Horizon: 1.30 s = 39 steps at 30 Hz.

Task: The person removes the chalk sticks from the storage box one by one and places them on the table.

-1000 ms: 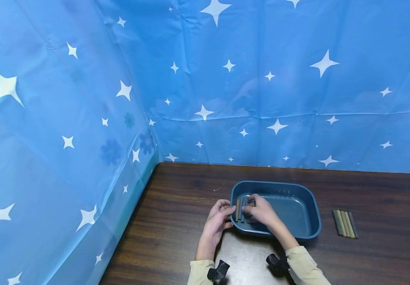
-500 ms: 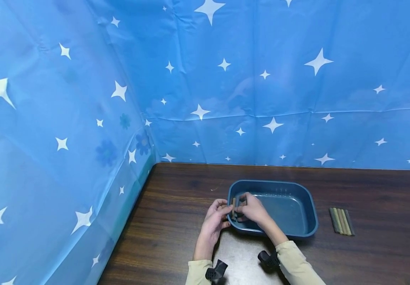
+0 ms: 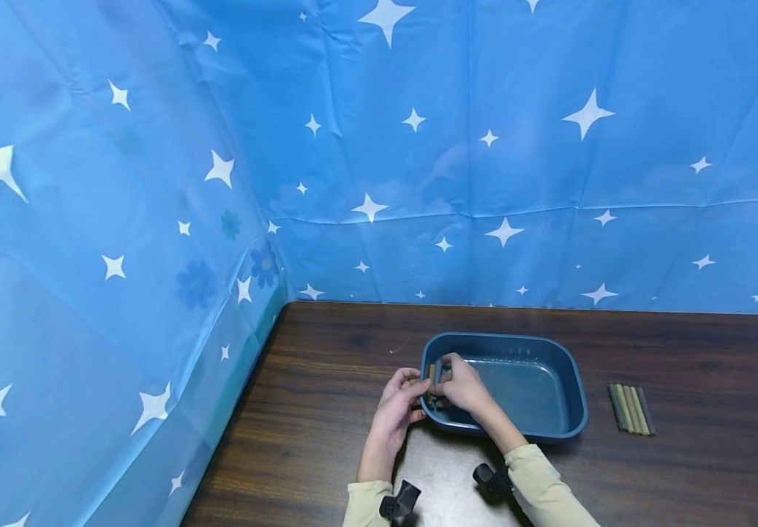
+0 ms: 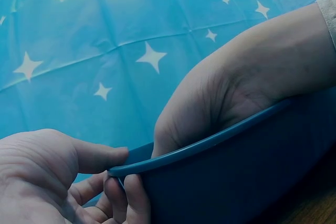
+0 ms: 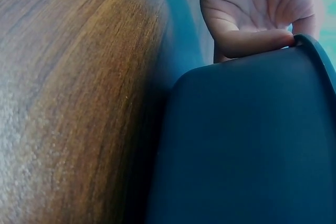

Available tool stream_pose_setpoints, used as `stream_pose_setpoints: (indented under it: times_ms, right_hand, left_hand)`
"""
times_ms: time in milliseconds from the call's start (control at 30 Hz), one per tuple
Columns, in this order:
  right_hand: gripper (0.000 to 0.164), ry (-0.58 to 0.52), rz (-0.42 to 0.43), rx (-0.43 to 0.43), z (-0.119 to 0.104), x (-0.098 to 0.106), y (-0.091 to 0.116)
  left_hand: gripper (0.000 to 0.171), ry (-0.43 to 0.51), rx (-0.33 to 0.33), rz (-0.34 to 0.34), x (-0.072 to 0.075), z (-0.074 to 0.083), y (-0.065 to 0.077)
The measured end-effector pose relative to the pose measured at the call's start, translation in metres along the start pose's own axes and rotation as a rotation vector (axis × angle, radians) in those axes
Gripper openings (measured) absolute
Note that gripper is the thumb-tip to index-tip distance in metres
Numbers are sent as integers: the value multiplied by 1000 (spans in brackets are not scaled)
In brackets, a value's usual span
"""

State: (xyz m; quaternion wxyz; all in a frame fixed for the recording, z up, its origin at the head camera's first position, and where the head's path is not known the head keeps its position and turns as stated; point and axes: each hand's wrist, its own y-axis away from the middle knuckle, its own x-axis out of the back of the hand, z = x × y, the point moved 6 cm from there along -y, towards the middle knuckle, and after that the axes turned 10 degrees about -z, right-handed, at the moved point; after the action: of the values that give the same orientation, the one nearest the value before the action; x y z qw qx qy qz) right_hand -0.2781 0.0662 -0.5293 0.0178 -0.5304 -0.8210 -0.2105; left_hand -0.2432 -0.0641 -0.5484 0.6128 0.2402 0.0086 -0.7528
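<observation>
A blue rectangular basin [image 3: 527, 386] stands on the table. My left hand [image 3: 395, 410] grips its left end, the thumb over the rim [image 4: 205, 145] and the other fingers outside below it. Inside the left end, a brown stick [image 3: 431, 372] and a dark grey stick [image 3: 438, 369] lie side by side, running front to back. My right hand [image 3: 466, 388] reaches over the near wall with its fingers curled at these sticks, seeming to pinch one against the row. Its fingertips and the held stick are mostly hidden, and both wrist views show only the basin's outside wall.
To the right of the basin, several more sticks [image 3: 631, 410], greenish tan and dark, lie in a tight flat row on the dark wooden table [image 3: 326, 366]. A blue star-patterned cloth [image 3: 511, 146] hangs behind the table and along its left side.
My right hand has moved left inside the basin, bringing a stick up to the row by the left wall. The left hand keeps its grip on the rim. The head view has shifted slightly.
</observation>
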Motion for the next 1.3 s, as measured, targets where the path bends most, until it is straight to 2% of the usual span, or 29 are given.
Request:
stream_pose_setpoints:
  times_ms: [500, 700, 867, 1000, 1300]
  right_hand:
    - [46, -94, 4, 62, -1, 4, 5]
    - [45, -165, 4, 87, -3, 14, 9]
    - [49, -209, 11, 87, -3, 30, 17]
    - [52, -238, 12, 122, -4, 49, 27]
    - [56, -285, 70, 124, 1, 92, 61]
  left_hand:
    - [20, -3, -8, -8, 1, -1, 0]
    - [19, -8, -11, -10, 1, 0, -1]
    - [19, -6, -5, -8, 1, -2, -2]
    - [19, -9, -6, -5, 2, -2, -2]
    - [19, -5, -9, -8, 2, -3, -2]
